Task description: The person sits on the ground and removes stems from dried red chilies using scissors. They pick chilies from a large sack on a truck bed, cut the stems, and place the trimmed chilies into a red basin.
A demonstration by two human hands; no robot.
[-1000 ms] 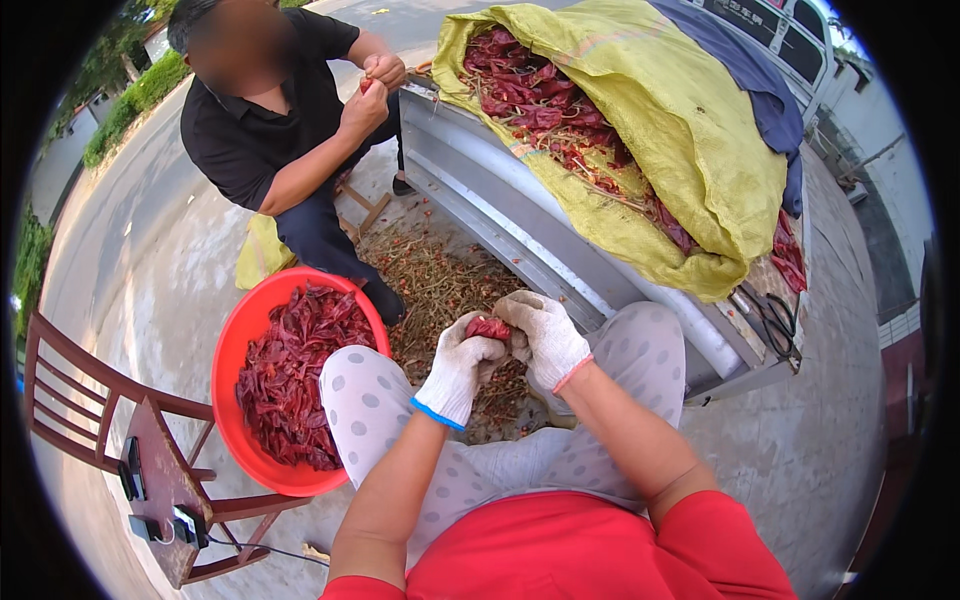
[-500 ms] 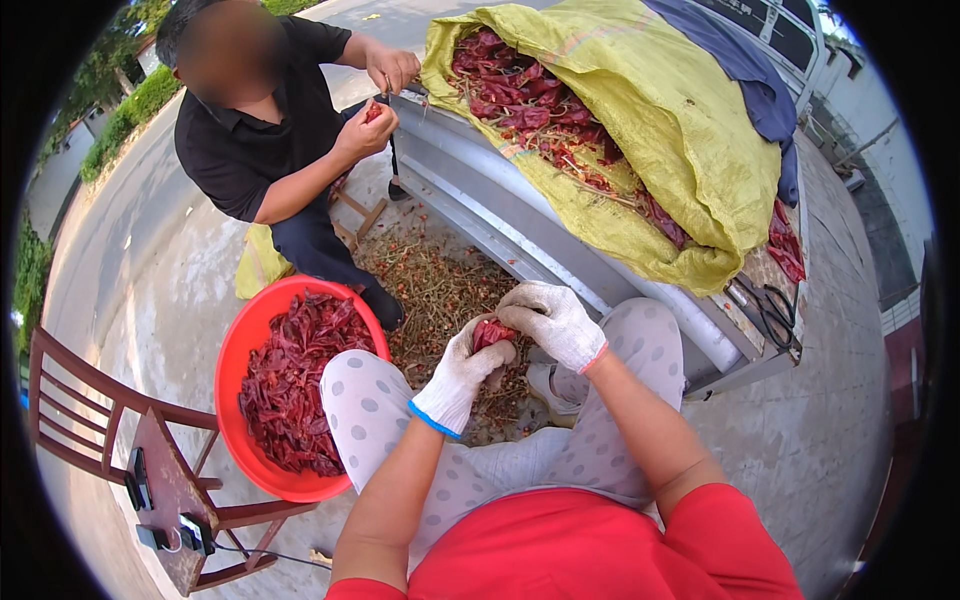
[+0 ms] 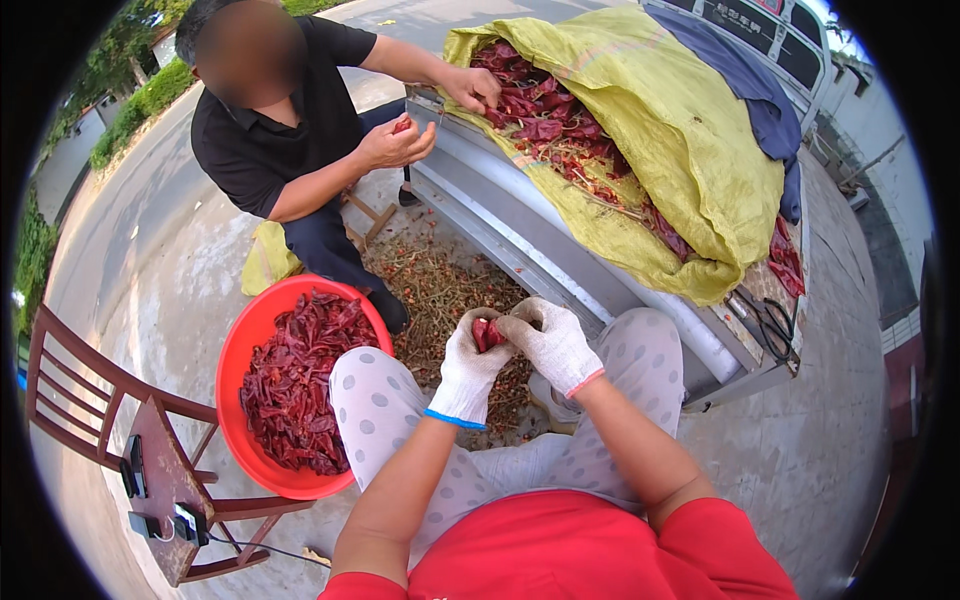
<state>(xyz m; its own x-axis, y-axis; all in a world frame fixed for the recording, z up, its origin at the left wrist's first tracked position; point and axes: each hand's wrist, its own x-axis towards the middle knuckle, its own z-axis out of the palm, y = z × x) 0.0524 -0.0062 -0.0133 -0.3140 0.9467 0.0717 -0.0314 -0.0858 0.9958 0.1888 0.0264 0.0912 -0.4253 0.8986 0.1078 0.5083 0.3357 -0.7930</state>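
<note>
A dried red chili pepper [image 3: 487, 334] is held between my two gloved hands, above the gap between my knees. My left hand [image 3: 468, 362], in a white glove with a blue cuff, is closed around it. My right hand [image 3: 551, 345], in a white glove with a pink cuff, pinches at its right side; the fingertips partly cover the pepper. Left of my knee stands a red basin [image 3: 232, 380] with a heap of dried red chilies [image 3: 300, 385]. Below my hands, stems and bits [image 3: 440, 290] cover the ground.
A yellow woven sack [image 3: 690, 150] of dried chilies lies open on a grey metal truck bed [image 3: 560, 210]; scissors [image 3: 768, 322] rest at its corner. Across from me a co-worker [image 3: 290, 130] reaches into the sack. A wooden chair [image 3: 165, 470] holding small devices stands at lower left.
The co-worker's far hand has moved right to the chilies in the sack. My hands have stayed together on the pepper, and my left hand has turned more upright.
</note>
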